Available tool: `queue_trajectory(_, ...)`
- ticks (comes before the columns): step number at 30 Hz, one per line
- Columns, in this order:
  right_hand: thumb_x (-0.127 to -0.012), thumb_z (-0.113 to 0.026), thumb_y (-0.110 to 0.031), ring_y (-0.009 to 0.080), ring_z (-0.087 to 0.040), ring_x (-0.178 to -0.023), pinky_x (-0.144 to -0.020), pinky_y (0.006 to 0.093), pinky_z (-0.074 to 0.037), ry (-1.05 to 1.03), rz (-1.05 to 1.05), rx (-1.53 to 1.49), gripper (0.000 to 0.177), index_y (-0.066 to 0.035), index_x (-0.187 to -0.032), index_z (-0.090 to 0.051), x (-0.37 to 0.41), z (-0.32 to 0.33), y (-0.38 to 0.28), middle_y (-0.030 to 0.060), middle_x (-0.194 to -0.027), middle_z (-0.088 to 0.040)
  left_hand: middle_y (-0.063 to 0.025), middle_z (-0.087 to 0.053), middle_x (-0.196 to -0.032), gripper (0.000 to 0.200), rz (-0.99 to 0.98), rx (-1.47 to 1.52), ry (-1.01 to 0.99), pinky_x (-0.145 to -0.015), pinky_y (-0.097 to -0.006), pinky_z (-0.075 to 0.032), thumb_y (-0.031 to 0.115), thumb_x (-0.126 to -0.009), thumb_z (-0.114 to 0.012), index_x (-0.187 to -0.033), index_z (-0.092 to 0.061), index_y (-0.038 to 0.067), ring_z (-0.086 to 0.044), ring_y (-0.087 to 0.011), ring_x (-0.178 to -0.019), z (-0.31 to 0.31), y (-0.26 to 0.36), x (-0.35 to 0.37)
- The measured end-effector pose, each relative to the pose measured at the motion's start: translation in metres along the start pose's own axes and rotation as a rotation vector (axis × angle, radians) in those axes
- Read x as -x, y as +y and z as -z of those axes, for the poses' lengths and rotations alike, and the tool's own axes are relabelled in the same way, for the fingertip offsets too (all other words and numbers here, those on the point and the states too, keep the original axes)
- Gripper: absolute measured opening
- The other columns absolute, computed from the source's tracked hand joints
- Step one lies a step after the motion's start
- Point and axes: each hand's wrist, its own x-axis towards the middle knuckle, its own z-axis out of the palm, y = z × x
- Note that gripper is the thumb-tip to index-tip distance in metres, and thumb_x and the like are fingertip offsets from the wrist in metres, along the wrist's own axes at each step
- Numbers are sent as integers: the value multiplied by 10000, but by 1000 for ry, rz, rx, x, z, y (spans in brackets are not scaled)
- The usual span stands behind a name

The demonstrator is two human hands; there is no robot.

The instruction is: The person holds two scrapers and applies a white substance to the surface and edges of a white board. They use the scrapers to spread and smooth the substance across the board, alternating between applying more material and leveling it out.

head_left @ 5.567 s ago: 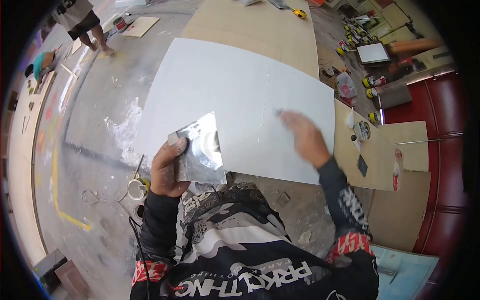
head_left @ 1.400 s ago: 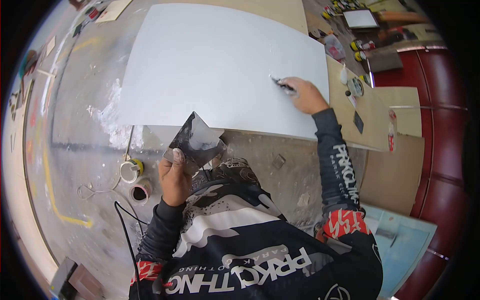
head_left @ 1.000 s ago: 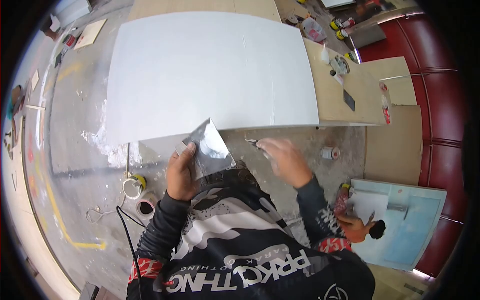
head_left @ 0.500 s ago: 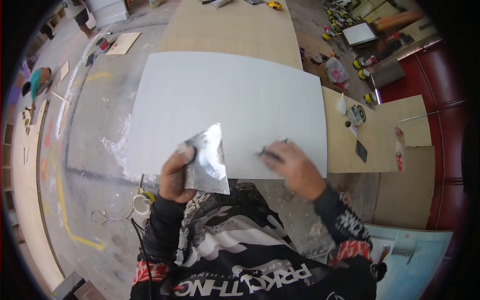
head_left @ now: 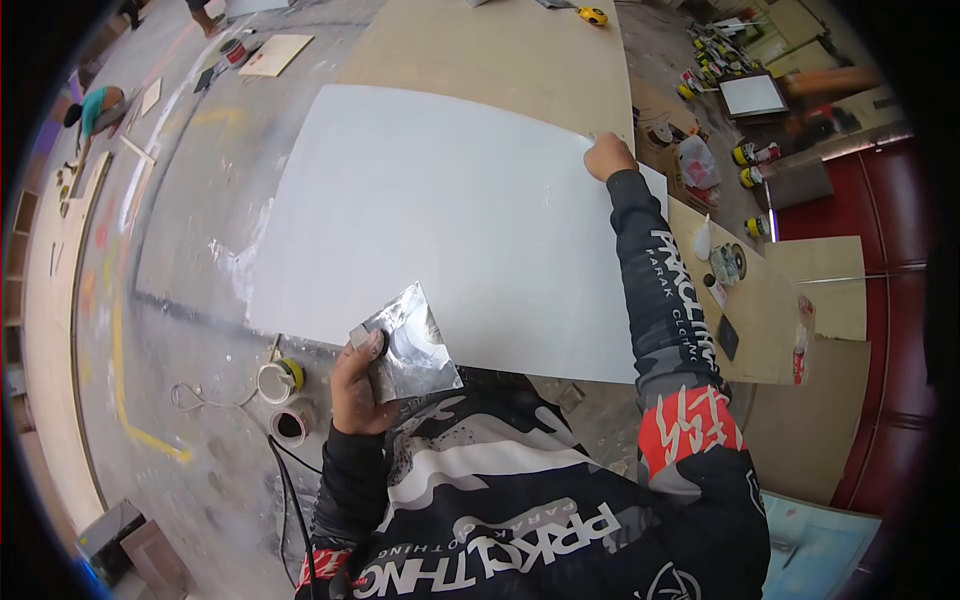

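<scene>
My left hand (head_left: 362,385) grips a shiny, smudged metal sheet (head_left: 415,345) over the near edge of a large white panel (head_left: 430,220), thumb on its top face. A small greyish piece shows beside the thumb. My right arm is stretched forward, and my right hand (head_left: 609,156) is closed at the panel's far right edge, around something I cannot make out. The white panel lies on a pale wooden board (head_left: 480,60).
On the right a side board (head_left: 770,340) carries a white bottle (head_left: 702,238), a tape roll and a dark phone (head_left: 728,338). Open cans (head_left: 280,381) stand on the floor at left. A person (head_left: 100,108) crouches far left. A yellow tape measure (head_left: 593,16) lies at the top.
My right hand has moved from above the panel's near part to its far right edge. My left hand with the metal sheet has shifted slightly lower, and the view has turned.
</scene>
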Motion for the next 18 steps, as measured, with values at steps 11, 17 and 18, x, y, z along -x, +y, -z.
queue_trajectory(11,-739,-479,-91,354,-596,-1085,-933,376,-465,-116,203,-3,503,-170,-1210,-638,6,7,-30,198,-1148,-637,-138,-620,-1152,374,-8,0,3,-930,-410,-496,176,-899,-527,-1216,-517,-23,-624,-261,-1047,15,7,7)
queue_trajectory(17,-737,-474,-35,325,-617,-1052,-931,363,-474,-197,458,-47,471,-159,-1145,-675,41,7,-14,151,-1117,-664,-129,-630,-1116,339,39,5,-5,-906,-398,-509,160,-899,-531,-1187,-529,-19,-634,-246,-1016,19,15,14)
queue_trajectory(18,-733,-469,-21,322,-622,-1041,-925,359,-475,-211,494,-64,476,-155,-1139,-677,52,6,-10,147,-1107,-669,-128,-633,-1108,336,62,11,-1,-901,-397,-511,155,-898,-533,-1185,-530,-18,-637,-244,-1010,21,16,17)
